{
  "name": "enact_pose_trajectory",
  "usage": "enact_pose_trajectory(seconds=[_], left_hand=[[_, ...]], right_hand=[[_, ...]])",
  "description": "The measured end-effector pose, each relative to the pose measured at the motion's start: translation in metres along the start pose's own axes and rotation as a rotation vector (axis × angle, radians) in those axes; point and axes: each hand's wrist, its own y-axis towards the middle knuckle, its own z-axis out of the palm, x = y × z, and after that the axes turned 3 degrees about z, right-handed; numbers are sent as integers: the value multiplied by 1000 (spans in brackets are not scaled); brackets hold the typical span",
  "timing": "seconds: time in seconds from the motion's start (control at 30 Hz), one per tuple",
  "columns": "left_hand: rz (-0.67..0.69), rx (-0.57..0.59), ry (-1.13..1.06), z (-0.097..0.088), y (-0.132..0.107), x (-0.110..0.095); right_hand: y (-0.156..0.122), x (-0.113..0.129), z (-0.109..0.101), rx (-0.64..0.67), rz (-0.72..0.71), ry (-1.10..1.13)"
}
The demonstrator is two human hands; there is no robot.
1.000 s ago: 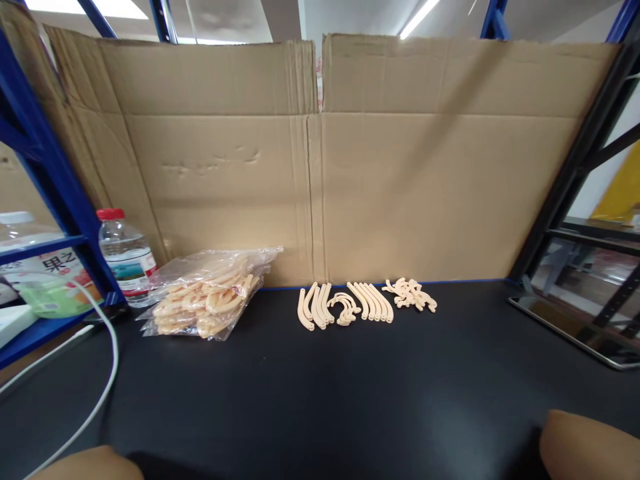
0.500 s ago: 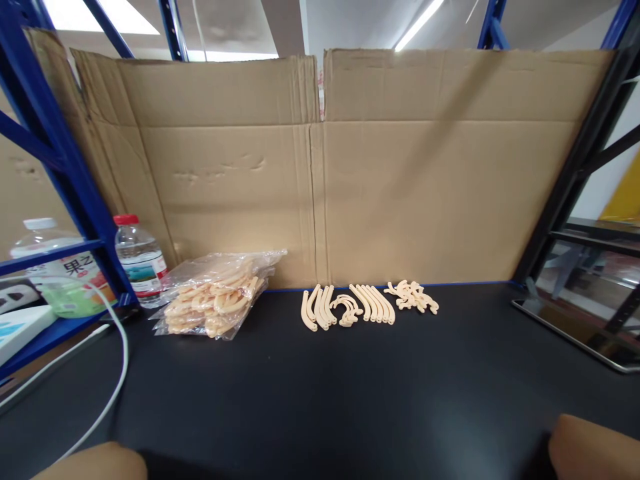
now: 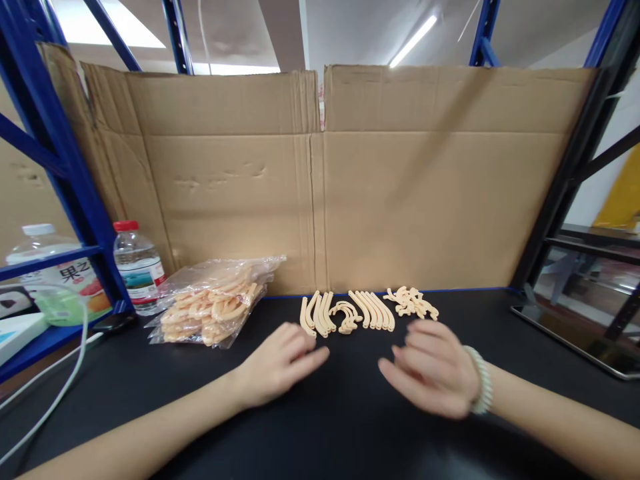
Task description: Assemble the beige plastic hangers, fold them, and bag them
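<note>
Hands forward, loose-fingered: left hand (image 3: 277, 363), right hand (image 3: 433, 375), near curved pieces (image 3: 371, 309).

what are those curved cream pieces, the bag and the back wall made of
Curved pieces: likely moulded plastic or rubber; matte, even cream colour, smooth rounded edges.
Bag: thin clear plastic film; glossy, wrinkled, contents show through.
Back wall: corrugated cardboard; dull brown, creases and fold lines.

Cream plastic curved strips (image 3: 373, 310), laid side by side in two flat sets on the black table (image 3: 350, 427). Small hooks (image 3: 346, 315) between them; loose pile (image 3: 413, 302) at right end
</note>
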Motion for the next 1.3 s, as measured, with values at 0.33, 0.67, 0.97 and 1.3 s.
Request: enact_pose_trajectory(seconds=[0.33, 0.67, 0.97, 1.3], left_hand=[[-185, 24, -155, 7, 4, 29], [-230, 160, 15, 10, 10, 26], [-252, 183, -82, 11, 11, 27], [-253, 134, -91, 8, 7, 26]], right_hand=[[8, -32, 43, 44, -5, -8], [10, -34, 54, 339, 166, -73], [17, -27, 44, 195, 422, 128], [15, -116, -122, -442, 875, -421]])
